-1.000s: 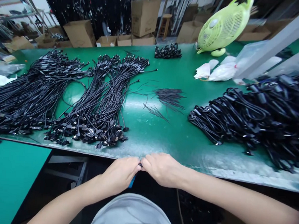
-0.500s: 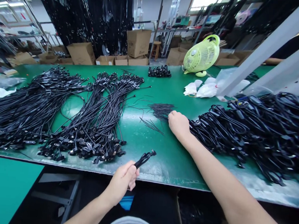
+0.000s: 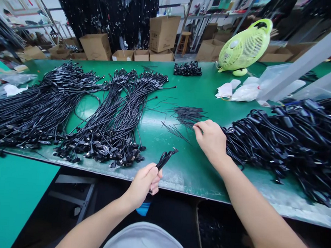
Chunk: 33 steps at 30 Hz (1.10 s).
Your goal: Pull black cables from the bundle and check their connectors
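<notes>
My left hand (image 3: 146,181) is closed around a folded bundle of black cable (image 3: 165,159), held over the table's front edge. The bundle's loops and a connector end stick out above my fist. My right hand (image 3: 211,140) has its thumb and forefinger pinched together at the near right edge of a pile of thin black wire ties (image 3: 188,115). Whatever lies between those fingertips is too small to make out. A few loose ties (image 3: 174,131) lie just left of that hand.
Long straight cables (image 3: 103,124) with connectors spread over the left of the green table (image 3: 176,173). A heap of folded cables (image 3: 287,142) fills the right. Farther back are a small cable pile (image 3: 188,68), a lime-green fan (image 3: 244,46), white plastic bags (image 3: 244,92) and a slanting grey post (image 3: 306,59).
The view has shifted, so the table's contents appear higher. My right hand's thumb and forefinger now show pinched beside the tie pile. My left hand still grips the cable bundle.
</notes>
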{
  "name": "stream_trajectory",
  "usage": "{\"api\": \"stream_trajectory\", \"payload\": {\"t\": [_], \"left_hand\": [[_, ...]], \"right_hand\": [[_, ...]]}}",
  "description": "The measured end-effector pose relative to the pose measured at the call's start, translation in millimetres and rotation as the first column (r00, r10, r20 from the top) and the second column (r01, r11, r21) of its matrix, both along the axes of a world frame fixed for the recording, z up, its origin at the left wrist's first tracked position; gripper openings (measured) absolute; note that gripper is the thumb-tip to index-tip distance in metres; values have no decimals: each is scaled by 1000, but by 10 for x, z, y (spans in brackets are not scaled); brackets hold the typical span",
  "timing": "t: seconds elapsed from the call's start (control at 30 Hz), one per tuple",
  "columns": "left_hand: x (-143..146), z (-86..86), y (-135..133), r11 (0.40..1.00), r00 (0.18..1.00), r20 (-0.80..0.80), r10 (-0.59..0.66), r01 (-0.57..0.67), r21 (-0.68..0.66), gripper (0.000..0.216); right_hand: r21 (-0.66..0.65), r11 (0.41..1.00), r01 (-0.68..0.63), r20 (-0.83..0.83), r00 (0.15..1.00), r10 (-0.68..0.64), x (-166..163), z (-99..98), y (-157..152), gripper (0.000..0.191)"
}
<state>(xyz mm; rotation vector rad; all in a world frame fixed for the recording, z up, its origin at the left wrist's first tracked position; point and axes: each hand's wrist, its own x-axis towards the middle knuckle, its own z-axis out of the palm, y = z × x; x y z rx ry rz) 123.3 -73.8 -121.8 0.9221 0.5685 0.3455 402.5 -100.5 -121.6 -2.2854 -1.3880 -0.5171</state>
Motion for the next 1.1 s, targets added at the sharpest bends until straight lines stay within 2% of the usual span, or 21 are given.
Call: {"api": "stream_trajectory", "payload": {"t": [0.13,0.2,0.27,0.33,0.37,0.4,0.47,0.53,0.57,0.63,0.67,0.7,0.73,0.77,0.83,0.9,1.0,1.1], "left_hand": [[30,48,-8,999,999,11,38,-38,-16,43],[43,72,-14,998,998,21,54,-54,-37,53],[55,76,-13,997,997,37,67,-65,-49,65],[62,47,-2,997,996,56,69,-68,-24,68],[62,19,7,998,996,61,67,-67,5,65],[61,-15,17,997,996,59,64,-67,46,61],[51,-85,40,979,997,21,76,-79,186,51],[34,-136,66,903,994,-41,104,-77,422,43],[24,-146,81,834,991,-66,115,-60,549,40],[2,-134,109,686,989,-93,111,-9,727,37],[-8,-115,120,645,990,-98,99,11,764,37],[-17,-92,128,640,991,-102,85,25,768,36],[-23,-69,133,671,991,-113,75,34,741,36],[-25,-49,134,726,990,-130,63,44,686,37],[-14,-27,132,863,982,-185,38,61,502,41],[13,-24,128,949,974,-227,8,64,307,54],[50,-23,118,983,976,-217,-4,44,179,74],[58,-10,97,985,979,-203,-29,63,159,74]], "right_hand": [[101,994,-36,-68,997,43,-231,37,-130,22],[156,982,-107,-179,975,134,-445,40,-239,18],[161,950,-267,-367,878,308,-718,34,-370,15],[151,884,-442,-525,722,451,-998,32,-499,15],[149,853,-501,-552,673,492,-1120,34,-553,15],[148,834,-532,-532,668,521,-1222,38,-594,15],[125,825,-551,-342,757,558,-1351,52,-629,16],[80,808,-583,-5,811,585,-1385,77,-605,16],[53,783,-620,165,779,605,-1375,95,-578,17],[-29,702,-712,396,636,662,-1334,146,-518,23],[-79,657,-750,450,561,695,-1313,178,-492,26],[-136,624,-770,473,502,723,-1297,212,-473,28],[-191,607,-772,482,465,743,-1288,245,-461,29],[-246,604,-758,489,441,752,-1287,275,-456,29],[-344,617,-708,526,398,751,-1302,317,-457,28],[-431,624,-652,572,337,748,-1324,336,-459,28],[-525,604,-600,597,246,763,-1344,352,-450,28],[-587,574,-571,587,188,787,-1344,385,-430,26]]}}
